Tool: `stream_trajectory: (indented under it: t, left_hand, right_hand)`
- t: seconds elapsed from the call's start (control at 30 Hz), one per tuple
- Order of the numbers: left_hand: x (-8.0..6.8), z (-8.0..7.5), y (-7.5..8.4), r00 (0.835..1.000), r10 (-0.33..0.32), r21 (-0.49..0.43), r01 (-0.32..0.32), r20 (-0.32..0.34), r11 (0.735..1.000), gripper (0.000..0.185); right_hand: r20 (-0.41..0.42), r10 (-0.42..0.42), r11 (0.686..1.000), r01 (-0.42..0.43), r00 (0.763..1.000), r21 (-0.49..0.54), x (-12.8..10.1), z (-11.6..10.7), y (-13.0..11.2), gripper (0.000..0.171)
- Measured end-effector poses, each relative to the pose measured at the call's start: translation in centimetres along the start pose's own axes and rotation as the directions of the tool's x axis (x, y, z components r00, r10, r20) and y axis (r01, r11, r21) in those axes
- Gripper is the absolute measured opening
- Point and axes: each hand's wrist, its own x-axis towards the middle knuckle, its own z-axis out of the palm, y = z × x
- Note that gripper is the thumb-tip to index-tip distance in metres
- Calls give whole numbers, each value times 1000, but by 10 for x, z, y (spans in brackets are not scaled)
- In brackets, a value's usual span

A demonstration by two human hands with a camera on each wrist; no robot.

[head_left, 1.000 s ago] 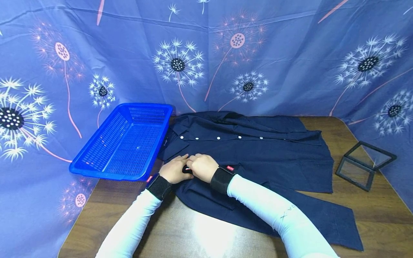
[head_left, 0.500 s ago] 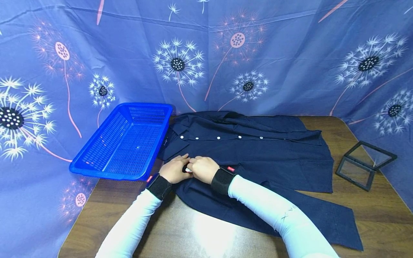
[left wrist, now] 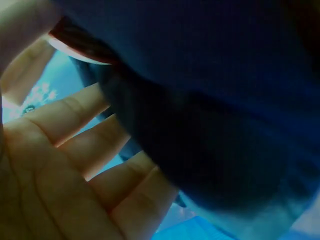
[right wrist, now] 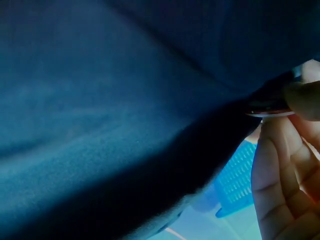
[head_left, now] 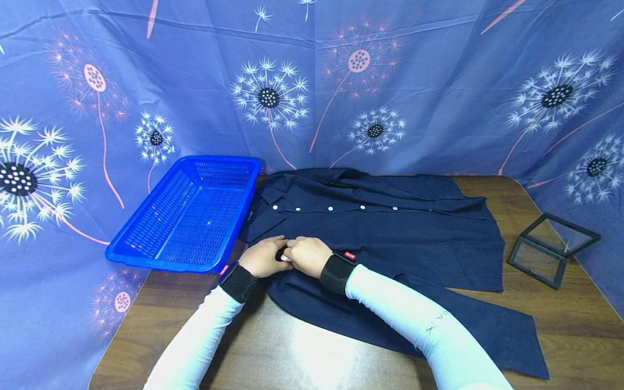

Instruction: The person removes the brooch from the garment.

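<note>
A dark navy button-up shirt point(head_left: 414, 238) lies spread with its collar to the left and white buttons along the front. My left hand point(head_left: 263, 257) holds its near shoulder part; in the left wrist view the fingers point(left wrist: 75, 112) reach behind the dark cloth. Close beside it, my right hand point(head_left: 308, 255) pinches a small round badge point(head_left: 285, 258) against the cloth. The right wrist view shows the badge point(right wrist: 270, 111) edge-on, dark red with a pale rim, between thumb and fingers point(right wrist: 277, 150). Its face and back are mostly hidden.
A blue plastic basket point(head_left: 170, 264) stands left of the shirt, close to the collar. A black-framed clear case point(head_left: 541, 260) stands unfolded at the right. The wooden table point(head_left: 234, 352) meets a blue dandelion-print cloth point(head_left: 195, 65) behind and at the sides.
Both hands stay at the same spot on the shirt. The badge shows slightly more between them than a second ago, and the right hand has shifted very slightly right.
</note>
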Motion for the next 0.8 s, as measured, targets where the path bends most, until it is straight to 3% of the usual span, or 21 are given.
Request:
stream_trajectory:
  t: [0.23,0.43,0.8]
  left_hand:
    - [-7,-8,8,996,56,-12,-56,-67,998,38]
    - [-10,-12,11,994,23,5,-22,-107,1000,38]
    - [-10,-6,8,994,11,34,-7,-110,999,31]
  right_hand:
    - [11,-7,1000,7,1000,16,-1,0,1,11]
    - [24,4,1000,-4,1000,6,-2,1,1,6]
    - [27,-22,1000,22,999,-15,-1,3,0,4]
